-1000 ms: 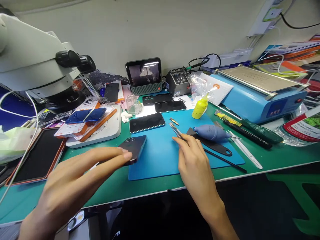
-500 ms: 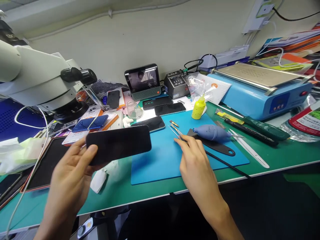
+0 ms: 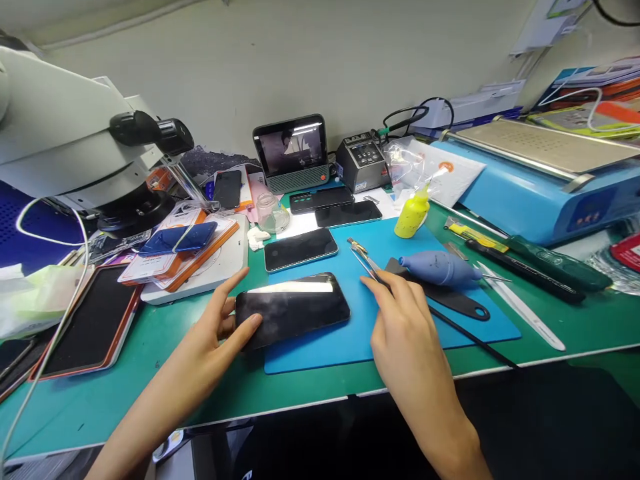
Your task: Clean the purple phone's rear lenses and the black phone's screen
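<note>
My left hand (image 3: 217,333) grips the left end of a smartphone (image 3: 295,310), thumb on its dark glass and index finger raised. The phone is just over the left part of the blue mat (image 3: 320,357), its screen side up with a bright reflection; whether it touches the mat I cannot tell. In my right hand (image 3: 405,317), closed over the mat, is a pair of tweezers (image 3: 364,261), tips pointing to the back left. A small gold-coloured piece (image 3: 358,247) lies by the tips. Behind the held phone rests another smartphone (image 3: 300,250).
Right of my right hand lie a blue air blower (image 3: 440,268), a black flat tool (image 3: 463,301) and a white blade-like stick (image 3: 525,313). A yellow bottle (image 3: 411,217) stands behind. A microscope (image 3: 100,140) overhangs the left side; a blue heating plate machine (image 3: 540,193) fills the right back.
My left hand has brought the phone down and to the right, over the mat, with its glass tilted flatter. My right hand keeps the tweezers in nearly the same place. The view has shifted slightly.
</note>
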Demonstrator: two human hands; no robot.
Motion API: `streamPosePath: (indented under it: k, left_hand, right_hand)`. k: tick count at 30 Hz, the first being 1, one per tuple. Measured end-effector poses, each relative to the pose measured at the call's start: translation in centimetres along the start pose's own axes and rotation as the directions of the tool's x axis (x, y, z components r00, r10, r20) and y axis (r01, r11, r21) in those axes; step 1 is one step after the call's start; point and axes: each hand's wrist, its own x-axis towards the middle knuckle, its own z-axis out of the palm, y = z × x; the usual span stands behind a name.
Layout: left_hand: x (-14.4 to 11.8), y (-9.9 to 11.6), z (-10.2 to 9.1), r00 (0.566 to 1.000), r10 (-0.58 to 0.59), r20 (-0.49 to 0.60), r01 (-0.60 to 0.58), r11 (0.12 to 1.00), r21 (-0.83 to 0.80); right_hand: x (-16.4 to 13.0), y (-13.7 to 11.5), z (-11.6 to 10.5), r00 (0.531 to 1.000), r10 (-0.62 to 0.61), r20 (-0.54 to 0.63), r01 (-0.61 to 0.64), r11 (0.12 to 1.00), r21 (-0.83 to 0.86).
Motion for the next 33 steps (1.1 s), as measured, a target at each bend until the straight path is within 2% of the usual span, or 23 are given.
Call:
streamPosePath:
  k: [3,7,18,25,33]
  left_hand:
    - [0.1,0.2,-0.7,0.998,0.018,0.056,-0.026,0.989,0.146]
    - [0.4,0.3,-1.0,0.992,0.041,0.122,-0.068,0.972,0.227]
    - [0.1,-0.4,-0.9,0.984,0.038,0.173,-0.083,0.962,0.259]
    - [-0.4,-0.7,-1.2,0.964,0.046,0.261,-0.118,0.957,0.267]
    - [-0.1,-1.5,-0.9,0.958,0.128,0.255,-0.201,0.937,0.286]
  right_hand:
    - [0.0,0.2,0.2,1.000,-0.010,-0.005,0.010,1.000,-0.001]
    - [0.2,0.2,0.3,1.000,-0.006,-0.005,0.006,1.000,-0.001]
    - [0.5,0.1,0.1,1.000,-0.023,-0.003,0.023,1.000,-0.019]
    - [0.4,0.2,0.0,0.999,-0.031,0.008,0.031,0.999,-0.022]
    - [0.6,0.1,0.1,0.999,-0.027,0.017,0.027,0.999,-0.022]
